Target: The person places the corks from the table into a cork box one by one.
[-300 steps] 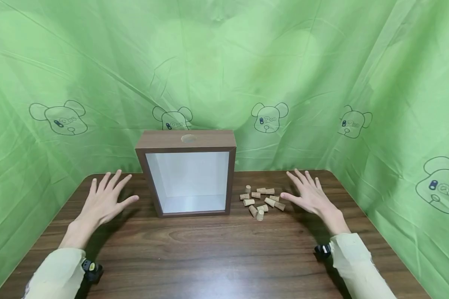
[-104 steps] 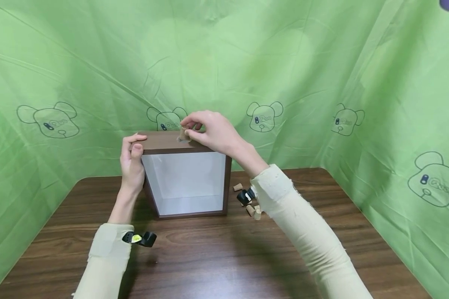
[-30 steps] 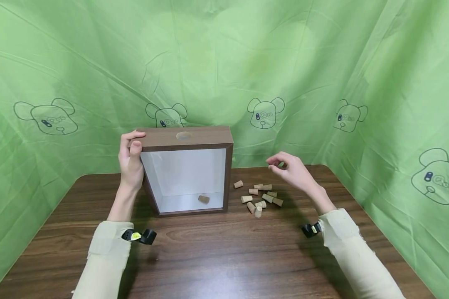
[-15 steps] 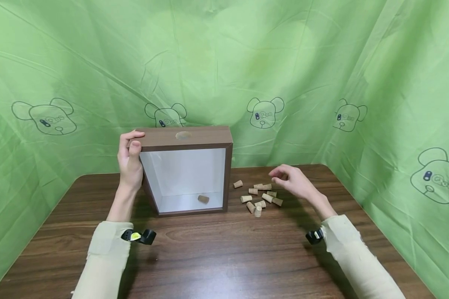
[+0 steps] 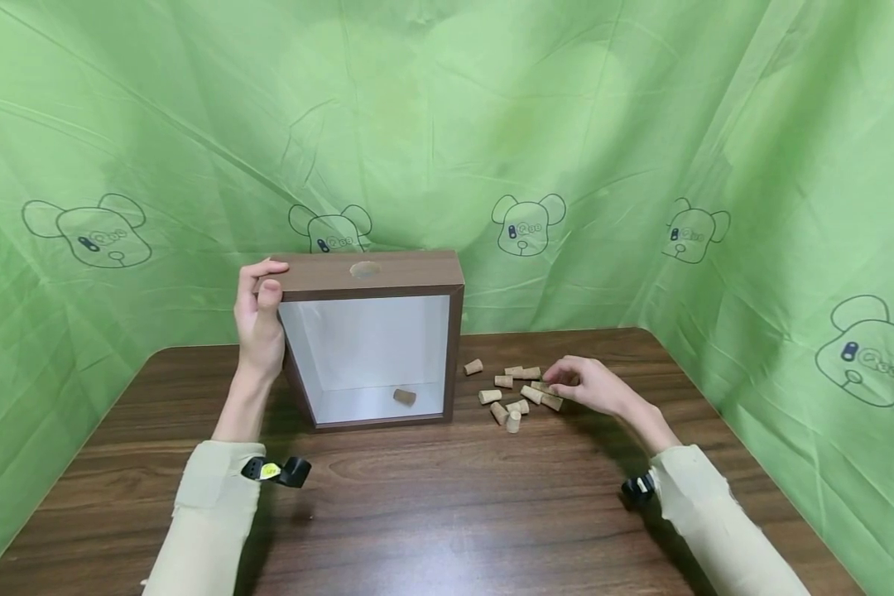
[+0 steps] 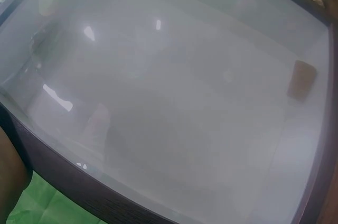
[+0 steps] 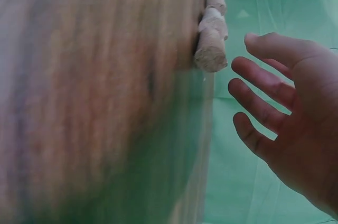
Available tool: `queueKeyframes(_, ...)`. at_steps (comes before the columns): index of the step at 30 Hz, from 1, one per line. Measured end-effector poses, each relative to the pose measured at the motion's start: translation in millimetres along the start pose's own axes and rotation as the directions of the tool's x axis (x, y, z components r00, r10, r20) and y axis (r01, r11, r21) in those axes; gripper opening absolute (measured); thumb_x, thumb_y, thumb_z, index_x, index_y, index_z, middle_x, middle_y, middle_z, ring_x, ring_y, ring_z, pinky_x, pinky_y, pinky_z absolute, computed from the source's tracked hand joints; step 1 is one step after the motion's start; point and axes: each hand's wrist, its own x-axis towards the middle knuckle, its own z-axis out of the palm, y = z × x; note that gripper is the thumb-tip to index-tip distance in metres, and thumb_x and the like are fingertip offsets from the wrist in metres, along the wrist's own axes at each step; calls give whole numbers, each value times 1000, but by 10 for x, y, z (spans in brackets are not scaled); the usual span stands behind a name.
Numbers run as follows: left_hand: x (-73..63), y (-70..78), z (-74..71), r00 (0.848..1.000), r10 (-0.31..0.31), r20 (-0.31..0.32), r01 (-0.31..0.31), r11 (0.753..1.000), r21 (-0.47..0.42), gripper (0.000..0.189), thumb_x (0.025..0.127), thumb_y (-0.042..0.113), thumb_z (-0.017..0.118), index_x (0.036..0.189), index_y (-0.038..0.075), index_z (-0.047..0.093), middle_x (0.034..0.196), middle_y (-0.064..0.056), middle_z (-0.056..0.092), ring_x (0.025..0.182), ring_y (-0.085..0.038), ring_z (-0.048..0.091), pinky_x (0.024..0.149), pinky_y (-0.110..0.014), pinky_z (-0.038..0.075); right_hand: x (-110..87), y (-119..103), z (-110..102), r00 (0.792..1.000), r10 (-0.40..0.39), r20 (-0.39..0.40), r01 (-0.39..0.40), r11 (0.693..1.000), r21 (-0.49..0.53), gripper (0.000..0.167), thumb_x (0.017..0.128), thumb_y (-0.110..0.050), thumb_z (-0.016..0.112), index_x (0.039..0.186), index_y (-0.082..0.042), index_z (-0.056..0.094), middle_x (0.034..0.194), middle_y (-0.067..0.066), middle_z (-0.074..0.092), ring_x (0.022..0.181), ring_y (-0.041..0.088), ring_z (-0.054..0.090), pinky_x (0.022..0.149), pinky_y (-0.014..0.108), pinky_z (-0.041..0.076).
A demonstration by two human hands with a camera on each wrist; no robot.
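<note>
A brown wood-framed shadow box [image 5: 455,348] with a clear front and white inside stands upright on the table, a round hole [image 5: 365,270] in its top. One cork [image 5: 405,397] lies on its floor, also visible through the pane in the left wrist view as a brown cork [image 6: 302,80]. My left hand [image 5: 259,327] grips the upper left corner, thumb at the front edge and fingers over the top. Beside the loose corks [image 5: 490,397], my right hand [image 5: 592,385] reaches in with loosely bent fingers. In the right wrist view its fingers [image 7: 261,102] are apart from the nearest cork [image 7: 211,55].
Dark wood-grain table [image 5: 417,497] extends in front of the box. Several corks are scattered between the box and my right hand, one standing on end [image 5: 514,422]. A green cloth [image 5: 603,165] with bear-head drawings hangs behind and at both sides.
Since the first frame, my left hand has taken hold of the box and one cork has passed from my right hand into it. Lately my right hand has lowered toward the loose corks.
</note>
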Motion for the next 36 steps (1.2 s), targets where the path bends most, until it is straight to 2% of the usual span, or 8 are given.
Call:
queueKeyframes(7, -4, -6, 1, 1000, -1, 6, 1, 1000, -7, 45, 90, 50, 68, 112, 11, 65, 123, 0, 59, 142, -31, 33, 116, -33, 20, -61, 36, 7, 999, 24, 31, -24, 1000, 8, 19, 88, -14, 74, 107, -11, 71, 102, 1, 72, 97, 21, 66, 84, 43, 52)
queueKeyframes(11, -5, -11, 2, 1000, 0, 6, 0, 1000, -9, 44, 90, 50, 68, 112, 12, 65, 122, 0, 59, 142, -30, 34, 115, -33, 21, -89, 31, -4, 998, 37, 42, -37, 999, 6, 20, 88, -15, 74, 107, -12, 72, 104, 0, 71, 100, 21, 65, 86, 42, 52)
queueKeyframes(18, 2, -12, 1, 1000, 0, 4, 0, 1000, -3, 45, 90, 51, 68, 112, 12, 65, 122, 0, 59, 142, -35, 32, 116, -33, 21, -117, 68, 8, 992, 76, 102, -75, 997, -18, 20, 89, -22, 74, 108, -19, 72, 107, -5, 71, 106, 20, 64, 91, 41, 49)
queueKeyframes(28, -1, 2, 7, 1000, -3, 3, 3, 1000, 6, 46, 90, 51, 68, 113, 11, 65, 123, 1, 60, 142, -36, 32, 117, -34, 20, -120, 87, 30, 979, 102, 174, -105, 994, 9, 15, 91, -23, 72, 106, -20, 73, 97, -9, 73, 90, 8, 62, 81, 31, 48)
queueKeyframes(36, 1, -7, -1, 1000, -1, 2, 1, 1000, 5, 47, 90, 50, 68, 112, 10, 65, 122, 0, 59, 143, -33, 33, 117, -34, 20, -128, 55, 31, 983, 98, 154, -104, 994, 29, 14, 90, -23, 73, 103, -19, 73, 90, -11, 71, 85, 5, 62, 79, 26, 48)
